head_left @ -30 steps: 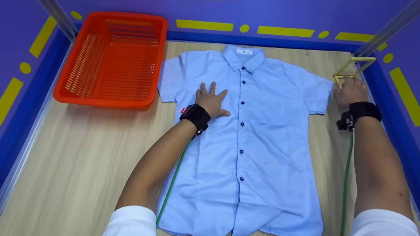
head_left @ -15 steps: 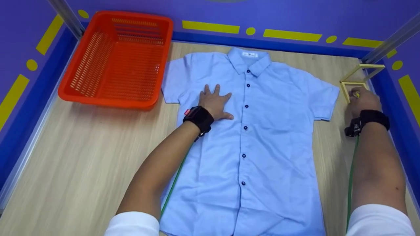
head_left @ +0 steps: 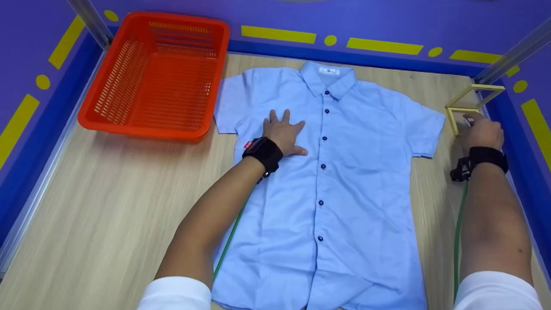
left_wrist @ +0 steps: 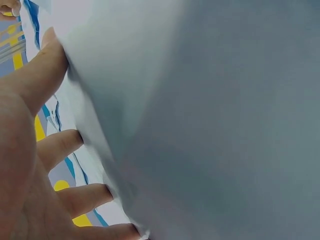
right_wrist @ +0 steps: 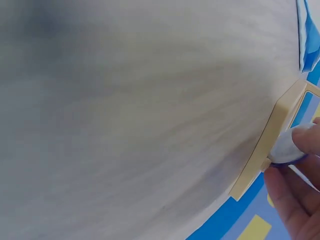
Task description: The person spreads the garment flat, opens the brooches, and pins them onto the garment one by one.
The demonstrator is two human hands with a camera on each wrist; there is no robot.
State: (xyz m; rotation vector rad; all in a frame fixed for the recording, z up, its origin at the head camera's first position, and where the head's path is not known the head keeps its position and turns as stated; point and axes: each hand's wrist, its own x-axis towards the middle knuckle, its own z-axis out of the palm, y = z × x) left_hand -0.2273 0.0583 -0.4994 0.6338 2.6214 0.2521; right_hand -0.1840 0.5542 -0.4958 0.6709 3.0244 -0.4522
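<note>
A light blue short-sleeved button shirt (head_left: 366, 129) lies front up and spread out on the wooden table. My left hand (head_left: 282, 131) rests on its chest, fingers spread; in the left wrist view the fingertips (left_wrist: 95, 195) touch the cloth. Beyond the sleeve on the right, my right hand (head_left: 485, 134) is at a pale yellow stand (head_left: 488, 87) made of square frames. Between thumb and fingers it pinches a small rounded white thing with a dark edge (right_wrist: 287, 147), close against the stand's lower frame. The fingers hide part of this thing, so its kind is unclear.
An orange-red plastic basket (head_left: 172, 133) stands at the back left, close to the shirt's left sleeve. Blue-purple walls with yellow marks (head_left: 280, 34) bound the table (head_left: 107, 215) at the back and sides. Green cables (head_left: 460, 232) trail from both wrist straps.
My right hand has shifted slightly rightward beside the stand, and the small thing in its fingers has come into sight. My left hand stays on the shirt. The head view has shifted slightly.
</note>
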